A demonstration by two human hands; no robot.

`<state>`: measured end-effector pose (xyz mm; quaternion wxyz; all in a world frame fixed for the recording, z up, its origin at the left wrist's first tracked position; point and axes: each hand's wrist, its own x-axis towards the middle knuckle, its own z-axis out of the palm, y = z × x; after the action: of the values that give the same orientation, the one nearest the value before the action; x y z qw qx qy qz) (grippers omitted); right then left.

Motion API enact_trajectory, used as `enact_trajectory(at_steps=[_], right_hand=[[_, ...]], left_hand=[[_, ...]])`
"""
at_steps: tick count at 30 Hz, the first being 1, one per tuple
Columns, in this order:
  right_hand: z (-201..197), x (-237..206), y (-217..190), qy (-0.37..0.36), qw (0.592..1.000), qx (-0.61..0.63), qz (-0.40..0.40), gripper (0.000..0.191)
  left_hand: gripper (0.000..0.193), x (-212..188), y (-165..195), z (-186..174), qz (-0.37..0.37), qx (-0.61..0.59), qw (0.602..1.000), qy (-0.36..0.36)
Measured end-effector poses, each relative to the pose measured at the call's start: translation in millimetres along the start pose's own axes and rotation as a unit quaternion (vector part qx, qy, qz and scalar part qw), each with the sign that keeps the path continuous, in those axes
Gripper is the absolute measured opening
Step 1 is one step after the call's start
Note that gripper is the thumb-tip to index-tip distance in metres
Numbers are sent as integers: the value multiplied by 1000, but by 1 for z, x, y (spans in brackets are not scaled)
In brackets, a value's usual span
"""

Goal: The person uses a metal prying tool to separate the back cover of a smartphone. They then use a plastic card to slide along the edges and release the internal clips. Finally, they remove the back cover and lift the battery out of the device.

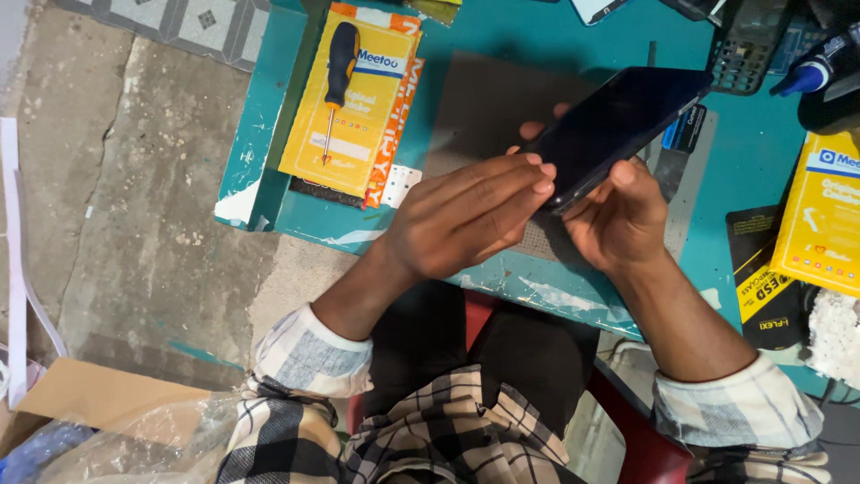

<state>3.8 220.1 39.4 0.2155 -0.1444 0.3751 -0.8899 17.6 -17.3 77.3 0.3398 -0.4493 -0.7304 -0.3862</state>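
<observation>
A dark smartphone (618, 125) with a glossy black screen is held above a grey work mat (488, 103) on the teal table (269, 152). My right hand (623, 220) cradles the phone from below, thumb on its lower edge. My left hand (466, 215) lies flat with fingers together, fingertips pressing on the phone's near end. Both sleeves are plaid with white cuffs.
A yellow flat package (363, 125) with a black-and-orange screwdriver (339, 76) on it lies at the table's left. More yellow and black packets (820, 215) sit at the right. A blue-capped bottle (806, 76) and a dark grid tray (748, 49) stand at the back right. Concrete floor, cardboard and plastic lie left.
</observation>
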Motion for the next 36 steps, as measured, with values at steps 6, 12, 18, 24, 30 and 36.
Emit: enact_trajectory(at_steps=[6, 12, 18, 24, 30, 36], right_hand=[[-4, 0, 1, -17, 999, 51, 4, 78], [-3, -1, 2, -9, 998, 55, 6, 84], [-4, -2, 1, -6, 997, 76, 27, 90], [-8, -5, 5, 18, 998, 59, 22, 92], [-13, -4, 4, 13, 996, 79, 30, 89], [-17, -4, 7, 24, 995, 87, 30, 86]], left_hand=[[42, -9, -7, -6, 12, 32, 999, -16], [40, -17, -9, -11, 8, 2, 1000, -27], [40, -16, -11, -14, 23, -19, 999, -30], [37, -12, -13, -13, 16, -36, 999, -16], [35, -13, -12, -8, -10, -59, 998, -9], [37, -17, -14, -6, -12, -43, 999, -10]])
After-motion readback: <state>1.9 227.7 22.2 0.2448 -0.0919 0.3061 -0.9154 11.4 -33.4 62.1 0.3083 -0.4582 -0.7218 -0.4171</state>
